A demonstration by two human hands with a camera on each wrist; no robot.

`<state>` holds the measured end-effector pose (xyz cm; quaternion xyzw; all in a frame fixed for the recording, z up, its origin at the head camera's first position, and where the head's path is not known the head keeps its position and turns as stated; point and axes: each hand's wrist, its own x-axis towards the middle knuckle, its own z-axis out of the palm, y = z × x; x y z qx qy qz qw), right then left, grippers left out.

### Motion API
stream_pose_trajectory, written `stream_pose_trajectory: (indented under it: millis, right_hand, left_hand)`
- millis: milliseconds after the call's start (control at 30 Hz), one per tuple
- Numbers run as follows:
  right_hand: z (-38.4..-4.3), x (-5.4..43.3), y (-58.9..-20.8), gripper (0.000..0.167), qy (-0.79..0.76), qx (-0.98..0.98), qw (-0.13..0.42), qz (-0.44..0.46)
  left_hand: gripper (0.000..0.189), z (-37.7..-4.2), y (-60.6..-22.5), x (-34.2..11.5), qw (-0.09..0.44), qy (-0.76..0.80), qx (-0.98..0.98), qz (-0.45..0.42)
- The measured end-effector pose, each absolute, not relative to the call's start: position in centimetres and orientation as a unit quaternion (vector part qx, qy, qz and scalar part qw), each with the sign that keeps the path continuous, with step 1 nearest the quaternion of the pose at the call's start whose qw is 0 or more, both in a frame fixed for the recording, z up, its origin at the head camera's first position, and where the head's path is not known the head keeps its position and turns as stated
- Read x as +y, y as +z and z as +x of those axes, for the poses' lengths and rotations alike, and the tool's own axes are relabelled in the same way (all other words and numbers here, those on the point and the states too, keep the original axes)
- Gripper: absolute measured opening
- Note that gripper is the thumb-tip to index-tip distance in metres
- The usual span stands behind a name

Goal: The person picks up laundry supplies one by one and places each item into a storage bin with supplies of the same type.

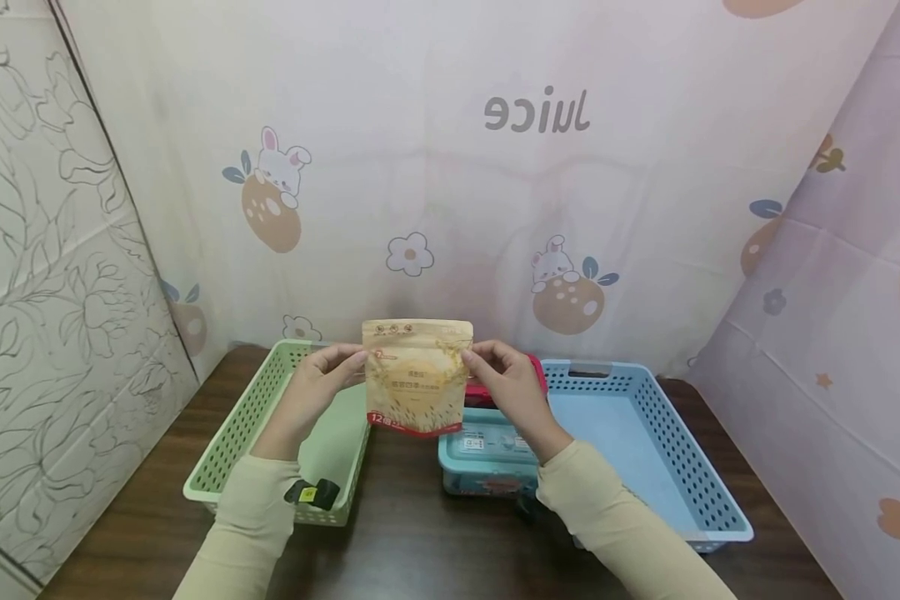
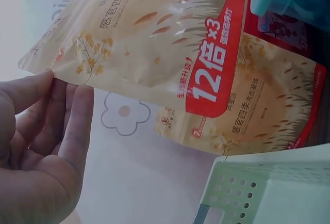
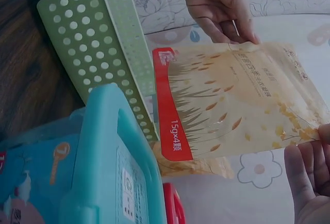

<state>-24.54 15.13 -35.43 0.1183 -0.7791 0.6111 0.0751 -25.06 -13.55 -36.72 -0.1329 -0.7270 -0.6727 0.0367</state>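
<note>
A flat beige pouch (image 1: 416,379) with a red band along its bottom is held up above the table, its printed front facing the head camera. My left hand (image 1: 318,387) pinches its left edge between thumb and fingers. On the opposite edge, my right hand (image 1: 513,387) pinches it the same way. Behind it, in the left wrist view, stands a second pouch (image 2: 268,100) with a like print, partly covered by the first. The right wrist view shows only a strip of that rear pouch (image 3: 196,167) below the held one.
A green perforated basket (image 1: 232,433) stands at the left, a blue one (image 1: 682,442) at the right. Between them sits a teal lidded box (image 1: 487,479), with a red item (image 1: 480,393) behind it. A patterned curtain (image 1: 450,200) hangs behind the dark wooden table (image 1: 405,550).
</note>
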Motion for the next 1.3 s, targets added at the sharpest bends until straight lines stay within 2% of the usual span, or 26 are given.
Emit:
stream_pose_trajectory:
  millis: [767, 1033, 1300]
  right_hand:
    - [-25.7, 11.4, -35.1, 0.033, 0.652, -0.747, 0.073, 0.111]
    - [-26.4, 9.6, -35.1, 0.032, 0.679, -0.718, 0.07, 0.137]
    - [-26.9, 8.2, -35.5, 0.03, 0.685, -0.711, 0.064, 0.146]
  left_hand:
    - [0.047, -25.0, -36.2, -15.9, 0.072, -0.675, -0.729, -0.089]
    - [0.055, -24.9, -36.1, -17.2, 0.1, -0.679, -0.724, -0.064]
    - [0.06, -24.8, -35.8, -18.4, 0.101, -0.665, -0.739, -0.041]
